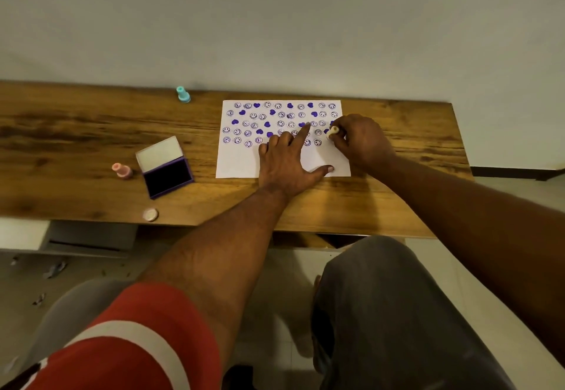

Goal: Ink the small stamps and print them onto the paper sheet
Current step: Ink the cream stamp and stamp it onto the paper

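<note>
A white paper sheet lies on the wooden table, its upper half filled with several purple smiley and heart prints. My left hand rests flat on the sheet with fingers spread, the index finger pointing up among the prints. My right hand grips a small cream stamp and holds it down at the sheet's right side. The open purple ink pad sits left of the sheet. A pink stamp stands beside the pad and a teal stamp stands near the wall.
A small round pinkish cap lies near the table's front edge. The wall runs close behind the table. My knees are under the front edge, and bits of litter lie on the floor at left.
</note>
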The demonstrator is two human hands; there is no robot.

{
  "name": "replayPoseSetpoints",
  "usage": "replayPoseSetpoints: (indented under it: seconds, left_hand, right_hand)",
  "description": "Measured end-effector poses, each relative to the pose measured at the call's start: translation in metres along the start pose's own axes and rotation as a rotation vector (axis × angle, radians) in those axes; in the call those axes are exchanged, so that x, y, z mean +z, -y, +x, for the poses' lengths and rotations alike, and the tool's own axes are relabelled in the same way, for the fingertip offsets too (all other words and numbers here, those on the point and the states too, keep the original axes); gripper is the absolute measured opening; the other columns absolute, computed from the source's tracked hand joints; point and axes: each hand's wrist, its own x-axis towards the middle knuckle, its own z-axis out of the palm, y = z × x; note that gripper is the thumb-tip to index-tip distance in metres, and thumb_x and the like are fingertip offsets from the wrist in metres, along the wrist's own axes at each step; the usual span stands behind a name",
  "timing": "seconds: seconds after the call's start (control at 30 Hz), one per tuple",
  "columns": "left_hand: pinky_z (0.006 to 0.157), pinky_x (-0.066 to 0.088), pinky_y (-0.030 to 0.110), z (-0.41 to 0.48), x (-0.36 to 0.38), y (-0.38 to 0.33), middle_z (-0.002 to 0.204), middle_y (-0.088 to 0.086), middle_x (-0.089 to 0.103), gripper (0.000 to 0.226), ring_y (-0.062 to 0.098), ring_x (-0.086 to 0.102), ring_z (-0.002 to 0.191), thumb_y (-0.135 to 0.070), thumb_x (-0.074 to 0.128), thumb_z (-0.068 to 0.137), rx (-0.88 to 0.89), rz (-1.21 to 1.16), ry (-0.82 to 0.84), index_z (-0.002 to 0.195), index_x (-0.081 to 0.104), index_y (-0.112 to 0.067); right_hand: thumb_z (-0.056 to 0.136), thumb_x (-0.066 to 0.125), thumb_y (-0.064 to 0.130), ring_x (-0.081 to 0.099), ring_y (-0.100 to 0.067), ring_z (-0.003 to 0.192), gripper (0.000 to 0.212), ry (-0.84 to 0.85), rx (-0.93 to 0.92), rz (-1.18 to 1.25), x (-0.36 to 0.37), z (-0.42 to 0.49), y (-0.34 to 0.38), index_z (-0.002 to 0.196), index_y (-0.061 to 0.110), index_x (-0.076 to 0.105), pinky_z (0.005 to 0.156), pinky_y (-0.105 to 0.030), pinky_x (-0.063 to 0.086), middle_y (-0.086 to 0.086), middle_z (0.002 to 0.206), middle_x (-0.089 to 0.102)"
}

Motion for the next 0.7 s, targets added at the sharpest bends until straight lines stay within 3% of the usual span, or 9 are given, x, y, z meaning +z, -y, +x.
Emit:
replayPoseSetpoints:
  seconds: [0.07, 0.23, 0.4, 0.53, 0.7]
  left_hand:
    - [0.099, 0.036, 0.047, 0.0, 0.001, 0.0, 0.131, 0.004, 0.056, 0.115, 0.027, 0.049, 0.119, -0.099, 0.04, 0.071, -0.002, -0.006, -0.005, 0.164, 0.023, -0.034]
    - [0.103, 0.036, 0.05, 0.002, 0.003, 0.001, 0.136, 0.004, 0.056, 0.118, 0.029, 0.048, 0.123, -0.101, 0.041, 0.069, -0.012, -0.023, 0.006, 0.165, 0.019, -0.034]
    - [0.097, 0.036, 0.047, 0.001, 0.001, 0.001, 0.129, 0.004, 0.058, 0.12, 0.029, 0.05, 0.117, -0.1, 0.043, 0.068, -0.003, -0.023, -0.04, 0.164, 0.023, -0.032]
    - [0.097, 0.036, 0.047, 0.0, -0.002, 0.0, 0.131, 0.003, 0.057, 0.12, 0.028, 0.05, 0.118, -0.1, 0.043, 0.068, -0.006, -0.023, -0.024, 0.165, 0.022, -0.032]
    - [0.097, 0.036, 0.046, 0.0, -0.003, 0.0, 0.133, 0.003, 0.055, 0.12, 0.027, 0.048, 0.119, -0.099, 0.044, 0.069, -0.005, -0.006, -0.002, 0.166, 0.018, -0.032]
  right_hand:
    - [0.097, 0.063, 0.027, 0.064, -0.031, 0.09, 0.023, -0.047, -0.054, 0.008, -0.01, 0.006, 0.006, 0.111, 0.009, 0.071, 0.076, -0.037, 0.046, -0.011, 0.1, 0.071]
    - [0.099, 0.057, 0.035, 0.058, -0.013, 0.077, 0.024, -0.301, -0.081, 0.12, -0.028, 0.021, 0.022, 0.105, 0.017, 0.072, 0.069, -0.028, 0.041, 0.004, 0.088, 0.067]
    - [0.102, 0.057, 0.026, 0.065, -0.04, 0.099, 0.03, 0.025, 0.078, -0.017, 0.023, -0.004, 0.008, 0.122, 0.006, 0.067, 0.078, -0.039, 0.046, -0.021, 0.107, 0.072]
    - [0.102, 0.057, 0.03, 0.065, -0.04, 0.097, 0.03, 0.001, 0.088, -0.038, 0.025, 0.001, 0.006, 0.119, 0.008, 0.067, 0.073, -0.038, 0.045, -0.02, 0.105, 0.072]
    - [0.103, 0.055, 0.03, 0.065, -0.04, 0.097, 0.032, 0.006, 0.094, -0.027, 0.026, -0.003, 0.007, 0.125, 0.009, 0.065, 0.078, -0.041, 0.051, -0.02, 0.107, 0.072]
